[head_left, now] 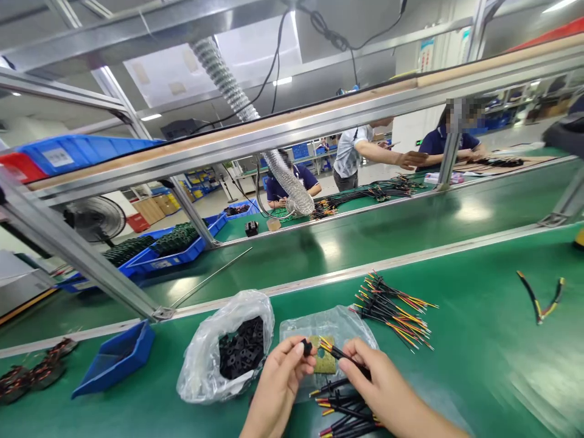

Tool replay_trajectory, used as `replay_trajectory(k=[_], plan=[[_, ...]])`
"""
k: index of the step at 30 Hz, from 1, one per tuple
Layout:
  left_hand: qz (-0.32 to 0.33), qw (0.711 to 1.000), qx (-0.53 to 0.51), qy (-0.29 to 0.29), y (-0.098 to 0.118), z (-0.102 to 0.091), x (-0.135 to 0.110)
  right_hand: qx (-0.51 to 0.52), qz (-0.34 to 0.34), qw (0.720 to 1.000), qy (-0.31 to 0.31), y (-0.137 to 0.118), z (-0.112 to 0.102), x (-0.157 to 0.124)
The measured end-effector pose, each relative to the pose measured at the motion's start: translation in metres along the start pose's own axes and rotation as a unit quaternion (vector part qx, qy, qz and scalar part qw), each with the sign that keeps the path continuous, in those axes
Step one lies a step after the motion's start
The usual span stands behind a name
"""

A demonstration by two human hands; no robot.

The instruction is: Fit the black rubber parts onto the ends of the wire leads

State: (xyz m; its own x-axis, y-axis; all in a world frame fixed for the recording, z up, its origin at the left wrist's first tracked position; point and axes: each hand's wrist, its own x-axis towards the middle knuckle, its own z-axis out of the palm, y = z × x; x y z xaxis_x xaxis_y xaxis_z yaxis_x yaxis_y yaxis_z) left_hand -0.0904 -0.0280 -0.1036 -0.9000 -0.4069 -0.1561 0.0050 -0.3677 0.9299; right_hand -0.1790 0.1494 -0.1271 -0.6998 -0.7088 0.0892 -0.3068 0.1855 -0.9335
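One connector (307,347) sits in left hand (279,380), wire (338,353) in right hand (383,389).

I can read nothing here. The white label (58,157) on the blue bin (98,148) is blurred. The wall poster (426,55), far right of that bin, and the tray sticker (160,264) below it are too small.

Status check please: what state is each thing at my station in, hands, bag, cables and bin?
Left hand: shut on small black connector, pinched at the fingertips.
Right hand: shut on black cable, wire ends facing the connector, seemingly not joined.
Plastic bag: open, holds black parts.
Cable pile: loose, flat on the green belt.
Blue bin: tilted, resting on the belt.
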Motion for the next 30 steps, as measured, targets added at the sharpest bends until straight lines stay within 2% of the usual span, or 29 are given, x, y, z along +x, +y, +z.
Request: replay_trajectory(k=[4,8,12,15,18,20,22,27,30], plan=[[-0.062,0.996,-0.069,-0.010,-0.002,0.010,-0.006,0.063,0.027,0.998,0.006,-0.009,-0.004,-0.001],[-0.069,0.995,-0.067,-0.035,-0.002,0.011,-0.010,0.070,0.025,0.997,-0.002,-0.011,-0.005,-0.002],[-0.060,0.997,-0.034,-0.038,-0.004,0.012,-0.014,0.020,0.013,1.000,0.020,-0.005,-0.003,-0.004],[-0.018,0.998,0.040,-0.036,-0.004,0.009,-0.015,-0.047,-0.018,0.998,0.042,0.000,-0.002,-0.006],[0.018,0.994,0.107,-0.027,-0.003,0.008,-0.014,-0.108,-0.086,0.990,0.036,0.004,-0.003,-0.010],[0.020,0.992,0.121,-0.018,-0.003,0.008,-0.013,-0.128,-0.137,0.982,0.018,0.003,-0.005,-0.012],[0.015,0.993,0.114,-0.021,-0.005,0.010,-0.013,-0.122,-0.152,0.981,0.011,0.000,-0.006,-0.012],[0.068,0.991,0.105,-0.040,-0.018,0.014,-0.015,-0.030,-0.039,0.999,0.002,-0.013,-0.002,-0.012],[0.065,0.991,0.106,-0.040,-0.025,0.017,-0.016,0.020,-0.006,1.000,-0.013,-0.015,0.005,-0.012]])
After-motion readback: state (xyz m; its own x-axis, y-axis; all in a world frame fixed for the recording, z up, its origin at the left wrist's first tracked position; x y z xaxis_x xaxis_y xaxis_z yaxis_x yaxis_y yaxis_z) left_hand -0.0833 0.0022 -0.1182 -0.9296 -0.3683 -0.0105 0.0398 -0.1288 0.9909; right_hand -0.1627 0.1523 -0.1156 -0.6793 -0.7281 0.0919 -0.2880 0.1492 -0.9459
